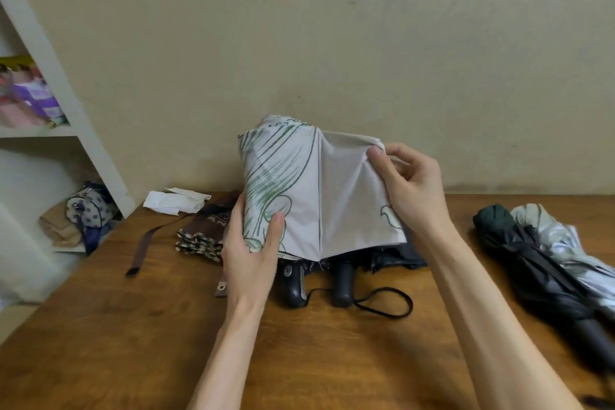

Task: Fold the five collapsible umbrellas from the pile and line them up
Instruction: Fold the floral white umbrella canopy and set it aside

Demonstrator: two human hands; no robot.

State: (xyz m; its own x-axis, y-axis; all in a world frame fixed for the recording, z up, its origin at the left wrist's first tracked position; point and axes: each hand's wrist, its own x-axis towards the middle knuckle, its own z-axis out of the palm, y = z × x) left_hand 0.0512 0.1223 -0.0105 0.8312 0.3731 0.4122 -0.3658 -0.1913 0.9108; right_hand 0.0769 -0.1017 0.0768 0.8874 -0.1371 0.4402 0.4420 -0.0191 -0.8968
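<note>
I hold a white umbrella with green line drawings upright over the middle of the wooden table. My left hand grips its lower left side, thumb pressed on the cloth. My right hand pinches a fold of the canopy at the upper right. Beneath it lie dark umbrellas with two black handles and a wrist loop pointing towards me. A brown umbrella with a checked edge lies to the left. At the right lies a dark umbrella beside a pale silvery one.
A brown strap and crumpled white cloth lie at the table's back left. White shelves stand left of the table, holding a dotted bag and colourful items. A beige wall closes off the table's far edge.
</note>
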